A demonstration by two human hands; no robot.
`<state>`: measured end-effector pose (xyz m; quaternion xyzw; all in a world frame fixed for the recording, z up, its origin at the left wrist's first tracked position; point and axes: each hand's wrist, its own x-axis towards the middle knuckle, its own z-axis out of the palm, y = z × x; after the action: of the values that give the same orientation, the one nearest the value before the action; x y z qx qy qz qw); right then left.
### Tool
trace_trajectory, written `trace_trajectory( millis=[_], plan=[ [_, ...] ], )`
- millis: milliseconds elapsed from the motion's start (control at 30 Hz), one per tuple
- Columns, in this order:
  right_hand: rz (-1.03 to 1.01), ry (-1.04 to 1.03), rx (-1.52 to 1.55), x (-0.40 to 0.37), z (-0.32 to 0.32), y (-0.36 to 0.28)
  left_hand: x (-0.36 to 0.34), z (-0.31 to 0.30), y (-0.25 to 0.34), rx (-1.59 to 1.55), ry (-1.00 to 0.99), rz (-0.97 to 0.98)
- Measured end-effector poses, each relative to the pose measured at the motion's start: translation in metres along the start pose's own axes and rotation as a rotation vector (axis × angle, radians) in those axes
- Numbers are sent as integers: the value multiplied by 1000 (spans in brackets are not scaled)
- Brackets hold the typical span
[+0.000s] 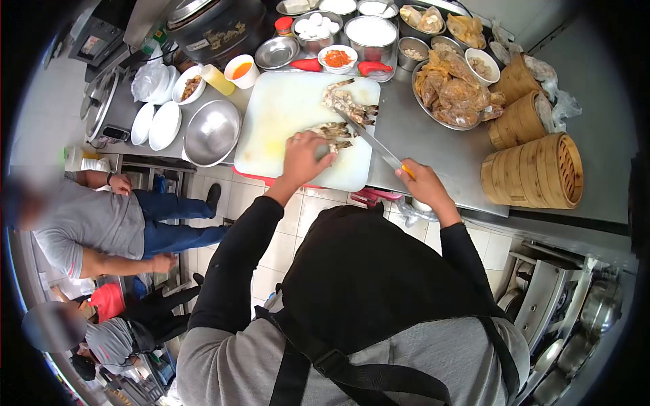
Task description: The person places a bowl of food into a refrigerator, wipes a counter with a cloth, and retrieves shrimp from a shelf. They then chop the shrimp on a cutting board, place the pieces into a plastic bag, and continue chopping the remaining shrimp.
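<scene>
My right hand [421,184] is closed round the yellow handle of a knife [378,147]. The blade slants up and left over the white cutting board [271,122], its tip at a pile of shrimp [345,101] near the board's upper right. Lower on the board my left hand [306,157] rests at a second group of shrimp [328,132], fingertips touching or just beside them. Its fingers are bent and partly hidden, so whether they grip a shrimp cannot be made out.
Left of the board is a steel bowl [212,132]. A bowl of bagged meat [450,95] and bamboo steamers [531,172] stand right. Behind are a white bowl of red food [337,59] and a bowl of eggs [316,27]. Other people [112,216] stand at far left.
</scene>
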<state>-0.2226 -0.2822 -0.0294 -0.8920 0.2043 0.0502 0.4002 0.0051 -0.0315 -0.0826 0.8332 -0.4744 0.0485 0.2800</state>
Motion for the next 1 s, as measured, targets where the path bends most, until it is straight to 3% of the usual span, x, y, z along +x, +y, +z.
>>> trace_trajectory(
  millis=[67, 167, 200, 300, 367, 433, 467, 667, 767, 833, 967, 1000],
  plan=[
    [10, 37, 29, -1, 8, 3, 3, 11, 7, 12, -144, 129],
    [24, 45, 44, -5, 9, 2, 2, 2, 22, -41, -97, 34],
    [30, 49, 49, -6, 8, 1, 3, 6, 14, -22, 21, -40],
    [35, 9, 47, -13, 7, 0, 18, 5, -20, 54, 66, 53],
    [32, 3, 61, -11, 8, 0, 24, 9, -32, -100, -37, 62],
    [15, 15, 56, -7, 9, 3, 30, 13, -23, 5, -135, -166],
    [5, 28, 51, -7, 10, 5, 29, 16, -18, 5, -140, -169],
    [33, 0, 67, -7, 7, 3, 6, 14, -6, -164, -30, -59],
    [-4, 26, 90, -7, 12, 5, 8, 15, 10, 14, 64, 27],
    [-44, 83, 114, -9, 14, -1, 10, 29, 9, 98, 55, -259],
    [-79, 142, 135, -12, 11, -18, 9, 20, 15, 103, 32, -370],
    [-95, 108, 108, -16, 8, -27, 8, 13, 12, 66, 56, -292]
  ],
)
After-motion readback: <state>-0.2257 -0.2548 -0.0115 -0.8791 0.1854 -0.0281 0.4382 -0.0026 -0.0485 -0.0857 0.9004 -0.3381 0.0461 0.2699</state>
